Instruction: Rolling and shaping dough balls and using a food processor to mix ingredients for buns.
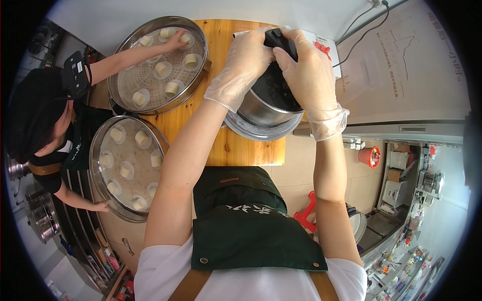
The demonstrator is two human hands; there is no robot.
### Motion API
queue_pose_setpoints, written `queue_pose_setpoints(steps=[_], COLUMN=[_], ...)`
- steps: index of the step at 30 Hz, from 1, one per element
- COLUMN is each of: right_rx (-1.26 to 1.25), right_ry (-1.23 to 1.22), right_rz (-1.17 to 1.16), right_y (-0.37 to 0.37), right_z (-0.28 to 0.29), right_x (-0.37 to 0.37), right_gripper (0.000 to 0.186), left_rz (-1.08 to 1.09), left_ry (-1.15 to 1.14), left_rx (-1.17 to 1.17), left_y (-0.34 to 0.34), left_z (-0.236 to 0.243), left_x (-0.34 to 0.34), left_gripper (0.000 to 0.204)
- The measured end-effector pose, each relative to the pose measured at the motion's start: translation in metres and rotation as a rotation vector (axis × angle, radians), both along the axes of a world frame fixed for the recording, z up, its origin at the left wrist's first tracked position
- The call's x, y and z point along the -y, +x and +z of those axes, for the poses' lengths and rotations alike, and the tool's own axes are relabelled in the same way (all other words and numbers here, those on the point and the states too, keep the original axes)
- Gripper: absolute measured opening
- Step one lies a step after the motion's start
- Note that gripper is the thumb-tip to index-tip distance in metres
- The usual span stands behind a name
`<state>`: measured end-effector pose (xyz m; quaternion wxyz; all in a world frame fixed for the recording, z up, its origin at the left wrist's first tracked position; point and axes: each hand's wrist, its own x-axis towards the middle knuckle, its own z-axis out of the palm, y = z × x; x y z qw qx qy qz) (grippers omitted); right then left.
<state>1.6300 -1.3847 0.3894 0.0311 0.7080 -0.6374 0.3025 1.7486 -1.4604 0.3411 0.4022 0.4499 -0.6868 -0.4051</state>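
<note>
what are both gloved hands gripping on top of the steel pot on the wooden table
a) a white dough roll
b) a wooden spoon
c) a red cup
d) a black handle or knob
d: both the left hand and the right hand, in clear gloves, close around a black handle at the top of the tilted steel pot; the dough rolls lie apart in a round steamer tray by a co-worker.
</note>
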Motion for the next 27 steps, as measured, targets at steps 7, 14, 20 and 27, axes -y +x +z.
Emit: queue_pose_setpoints(steps=[7,14,20,27], right_rx=[0.000,-0.004,-0.019,0.005], right_ry=[0.008,0.007,0.014,0.006], right_rz=[0.005,0.004,-0.006,-0.006], right_y=[0.001,-0.004,-0.005,-0.007], right_z=[0.000,-0.004,-0.006,-0.008], right_x=[0.000,0.005,0.005,0.003], right_gripper=[0.035,0.035,0.035,0.037], left_rz=[-0.012,-0.006,-0.009,-0.004], left_ry=[-0.005,0.000,-0.028,-0.031], left_rx=[0.006,0.008,-0.040,-0.014], left_y=[0.001,-0.003,-0.006,-0.006], left_z=[-0.003,-0.004,-0.013,-0.007], left_x=[0.002,0.004,0.008,0.004], left_gripper=[0.032,0.032,0.031,0.032])
